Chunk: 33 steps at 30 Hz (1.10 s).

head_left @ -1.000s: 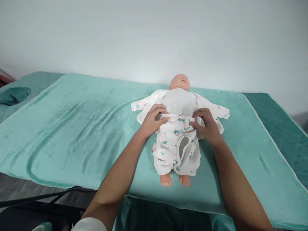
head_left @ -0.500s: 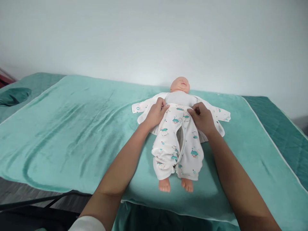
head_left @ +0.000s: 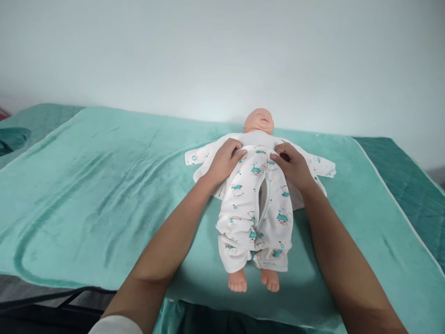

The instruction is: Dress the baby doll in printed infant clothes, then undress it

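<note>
A baby doll (head_left: 259, 119) lies on its back on a teal blanket (head_left: 104, 185), head toward the wall, bare feet toward me. It wears white printed trousers (head_left: 255, 218) pulled high on its torso, over an open white printed jacket (head_left: 321, 164) spread to both sides. My left hand (head_left: 224, 161) is closed on the left side of the trousers' waistband. My right hand (head_left: 292, 166) is closed on the right side of the waistband. Both forearms reach in from below.
The blanket covers a padded table with darker teal bedding (head_left: 410, 185) at the right and a dark teal cushion (head_left: 10, 138) at far left. A plain white wall stands behind. Dark floor and a black bar (head_left: 52, 301) show at bottom left.
Both hands have drawn the trousers' waistband up from the doll's belly to its chest. The trouser legs have stretched out longer and the doll's feet show further below.
</note>
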### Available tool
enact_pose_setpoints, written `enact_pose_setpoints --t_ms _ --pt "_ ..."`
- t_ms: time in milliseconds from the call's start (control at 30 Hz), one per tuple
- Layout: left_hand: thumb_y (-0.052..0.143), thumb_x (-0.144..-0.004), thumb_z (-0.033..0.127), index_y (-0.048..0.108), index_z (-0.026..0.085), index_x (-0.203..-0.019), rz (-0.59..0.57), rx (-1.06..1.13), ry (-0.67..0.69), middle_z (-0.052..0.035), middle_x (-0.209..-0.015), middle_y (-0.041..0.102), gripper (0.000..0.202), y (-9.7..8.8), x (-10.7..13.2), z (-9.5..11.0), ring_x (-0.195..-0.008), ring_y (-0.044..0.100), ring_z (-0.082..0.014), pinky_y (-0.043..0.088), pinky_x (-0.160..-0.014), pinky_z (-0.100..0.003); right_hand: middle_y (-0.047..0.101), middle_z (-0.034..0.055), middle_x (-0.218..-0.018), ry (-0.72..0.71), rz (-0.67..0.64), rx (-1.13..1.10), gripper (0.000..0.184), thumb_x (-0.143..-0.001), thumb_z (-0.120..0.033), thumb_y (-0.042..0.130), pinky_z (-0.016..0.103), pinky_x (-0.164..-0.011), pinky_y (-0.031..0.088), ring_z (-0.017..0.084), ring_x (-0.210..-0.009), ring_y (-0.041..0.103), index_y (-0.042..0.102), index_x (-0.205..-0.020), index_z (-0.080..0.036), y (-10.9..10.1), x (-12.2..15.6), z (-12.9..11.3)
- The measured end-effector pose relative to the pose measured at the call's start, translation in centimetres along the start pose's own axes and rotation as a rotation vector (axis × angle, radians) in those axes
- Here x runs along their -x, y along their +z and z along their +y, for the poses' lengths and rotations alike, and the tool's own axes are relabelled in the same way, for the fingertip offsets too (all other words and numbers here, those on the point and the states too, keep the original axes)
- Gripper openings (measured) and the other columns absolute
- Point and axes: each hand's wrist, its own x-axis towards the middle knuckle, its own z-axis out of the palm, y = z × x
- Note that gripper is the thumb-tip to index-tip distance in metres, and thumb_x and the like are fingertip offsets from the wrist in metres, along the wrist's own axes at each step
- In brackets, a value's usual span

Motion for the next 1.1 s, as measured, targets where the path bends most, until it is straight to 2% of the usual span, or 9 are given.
enact_pose_setpoints --t_ms 100,233,367,500,600,700,800,933,1100 --pt "0.049 -0.097 0.031 0.044 0.023 -0.085 0.003 -0.025 -0.117 0.0017 -0.077 0.053 0.016 0.1 -0.8 -0.3 -0.072 0.048 -0.0158 0.036 -0.070 -0.030 0.051 -0.0023 -0.074 0.011 0.015 0.094 0.026 -0.089 -0.044 0.063 0.030 -0.067 0.037 0.015 -0.069 0.044 0.052 -0.078 -0.023 0.2 -0.9 0.3" --pt "0.050 -0.097 0.027 0.042 0.023 -0.085 0.020 -0.007 -0.194 0.0034 -0.072 0.049 0.015 0.4 -2.8 -1.2 -0.069 0.046 -0.0148 0.032 -0.067 -0.029 0.045 -0.0046 -0.063 0.073 0.035 0.185 0.024 -0.088 -0.041 0.063 0.029 -0.061 0.032 0.014 -0.062 0.040 0.050 -0.078 -0.024 0.4 -3.0 1.2" --pt "0.052 -0.095 0.026 0.042 0.022 -0.083 -0.010 0.094 -0.280 0.0038 -0.072 0.044 0.016 0.6 -4.6 -2.4 -0.070 0.043 -0.0135 0.033 -0.068 -0.027 0.044 -0.0059 -0.054 0.252 -0.052 -0.032 0.028 -0.086 -0.048 0.065 0.028 -0.051 0.026 0.013 -0.051 0.034 0.050 -0.079 -0.025 0.6 -4.9 2.0" --pt "0.052 -0.096 0.029 0.043 0.022 -0.084 -0.015 0.109 -0.292 0.0037 -0.072 0.046 0.017 0.8 -4.3 -2.5 -0.069 0.044 -0.0135 0.033 -0.067 -0.027 0.048 -0.0051 -0.056 0.337 -0.044 -0.167 0.031 -0.081 -0.051 0.070 0.027 -0.050 0.028 0.012 -0.050 0.037 0.053 -0.080 -0.025 0.8 -5.0 1.8" --pt "0.052 -0.097 0.032 0.046 0.022 -0.085 0.005 -0.057 -0.206 0.0004 -0.079 0.054 0.017 0.9 -3.7 -2.1 -0.077 0.049 -0.0165 0.038 -0.073 -0.030 0.045 -0.0049 -0.057 0.284 0.013 -0.033 0.029 -0.083 -0.049 0.068 0.028 -0.054 0.032 0.013 -0.055 0.038 0.055 -0.079 -0.024 0.9 -4.4 1.5" --pt "0.053 -0.097 0.033 0.047 0.021 -0.084 -0.010 -0.228 -0.022 -0.0058 -0.101 0.062 0.018 0.7 -3.7 -2.1 -0.099 0.054 -0.0208 0.040 -0.089 -0.034 0.055 -0.0002 -0.074 0.058 0.075 0.155 0.026 -0.085 -0.046 0.065 0.033 -0.070 0.042 0.018 -0.073 0.051 0.054 -0.076 -0.023 1.0 -4.1 1.5" --pt "0.050 -0.098 0.031 0.047 0.021 -0.085 -0.064 -0.228 -0.038 -0.0065 -0.104 0.064 0.016 0.6 -4.5 -2.5 -0.097 0.056 -0.0208 0.041 -0.089 -0.034 0.064 0.0053 -0.100 -0.093 0.064 0.238 0.023 -0.087 -0.042 0.061 0.038 -0.086 0.044 0.023 -0.097 0.057 0.052 -0.077 -0.023 1.0 -4.5 1.8" --pt "0.050 -0.096 0.028 0.048 0.022 -0.088 -0.060 -0.245 -0.193 -0.0025 -0.085 0.062 0.011 0.8 -6.0 -3.1 -0.078 0.054 -0.0194 0.040 -0.076 -0.032 0.064 0.0021 -0.082 0.074 0.035 0.353 0.018 -0.088 -0.038 0.056 0.035 -0.076 0.042 0.022 -0.080 0.057 0.050 -0.078 -0.024 0.9 -5.7 2.0" --pt "0.054 -0.093 0.027 0.055 0.021 -0.091 -0.011 -0.235 -0.258 -0.0028 -0.083 0.064 0.006 1.4 -7.0 -4.1 -0.077 0.056 -0.0198 0.042 -0.075 -0.033 0.062 0.0008 -0.072 0.197 0.080 0.468 0.018 -0.086 -0.036 0.059 0.036 -0.077 0.042 0.023 -0.077 0.059 0.051 -0.075 -0.024 1.0 -6.9 2.2"
